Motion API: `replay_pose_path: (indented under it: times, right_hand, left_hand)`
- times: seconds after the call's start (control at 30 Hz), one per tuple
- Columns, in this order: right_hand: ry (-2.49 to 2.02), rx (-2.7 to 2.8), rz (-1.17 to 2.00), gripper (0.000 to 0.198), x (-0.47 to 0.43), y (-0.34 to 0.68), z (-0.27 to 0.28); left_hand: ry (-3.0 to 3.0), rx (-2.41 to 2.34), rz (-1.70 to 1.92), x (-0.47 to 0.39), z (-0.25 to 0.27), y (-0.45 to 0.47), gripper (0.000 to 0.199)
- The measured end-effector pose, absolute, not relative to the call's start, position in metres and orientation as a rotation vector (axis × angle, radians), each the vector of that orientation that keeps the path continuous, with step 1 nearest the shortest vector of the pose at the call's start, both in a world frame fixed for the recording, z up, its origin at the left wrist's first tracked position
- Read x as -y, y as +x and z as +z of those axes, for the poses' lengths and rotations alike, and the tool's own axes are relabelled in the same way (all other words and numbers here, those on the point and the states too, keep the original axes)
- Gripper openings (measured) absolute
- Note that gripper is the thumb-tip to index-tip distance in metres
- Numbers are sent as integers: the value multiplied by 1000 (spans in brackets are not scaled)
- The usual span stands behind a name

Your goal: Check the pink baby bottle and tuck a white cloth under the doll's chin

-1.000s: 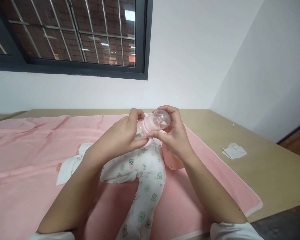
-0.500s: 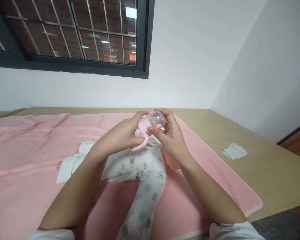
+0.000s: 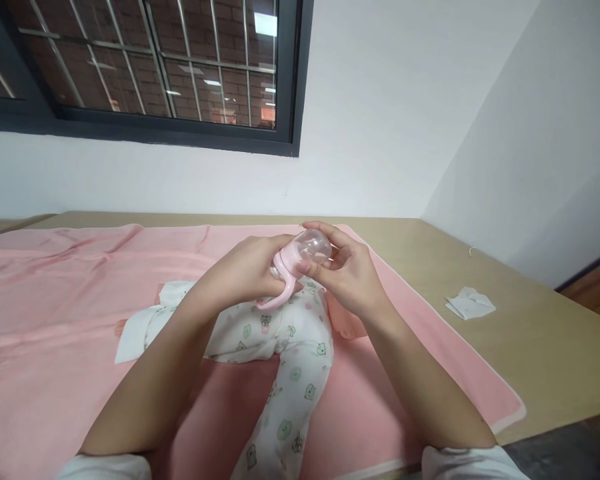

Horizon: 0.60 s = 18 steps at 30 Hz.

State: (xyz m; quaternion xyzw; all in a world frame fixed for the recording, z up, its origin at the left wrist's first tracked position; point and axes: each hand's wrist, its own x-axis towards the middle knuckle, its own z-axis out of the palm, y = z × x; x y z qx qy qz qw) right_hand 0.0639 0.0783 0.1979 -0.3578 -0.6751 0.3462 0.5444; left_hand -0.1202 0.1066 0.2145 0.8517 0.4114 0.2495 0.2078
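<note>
Above blanket [image 3: 70, 293], hands [image 3: 350, 273] holding bottle [image 3: 314, 246] (doll [image 3: 305, 353] below), tabletop [image 3: 535, 353] past blanket's edge

One left hand [image 3: 247, 270] and one right hand [image 3: 347, 273]; one feeding bottle [image 3: 291, 256] with one visible pink handle [image 3: 283, 297]; one clothed doll [image 3: 305, 333]; one pink blanket [image 3: 80, 287]; one folded white sheet [image 3: 470, 305]; one tabletop [image 3: 540, 360]; one window [image 3: 200, 135], partly in view; two white sleeves [image 3: 470, 463].

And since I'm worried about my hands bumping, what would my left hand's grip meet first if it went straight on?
Your left hand's grip is around the bottle; straight on, it would likely meet your right hand's grip first, though depth is unclear.
</note>
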Motion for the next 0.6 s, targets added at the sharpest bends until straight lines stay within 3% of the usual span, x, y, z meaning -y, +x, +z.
replay_pose_path:
  times: [0.3,0.6]
  right_hand:
    - [-818,1608,859,68,-82,68,195]
    - [-830,1665,818,65,-80,72,198]
  left_hand:
    - [2435,-1138,659,-106,216,-121,45]
    - [2509,-1065,647,-109,212,-122,44]
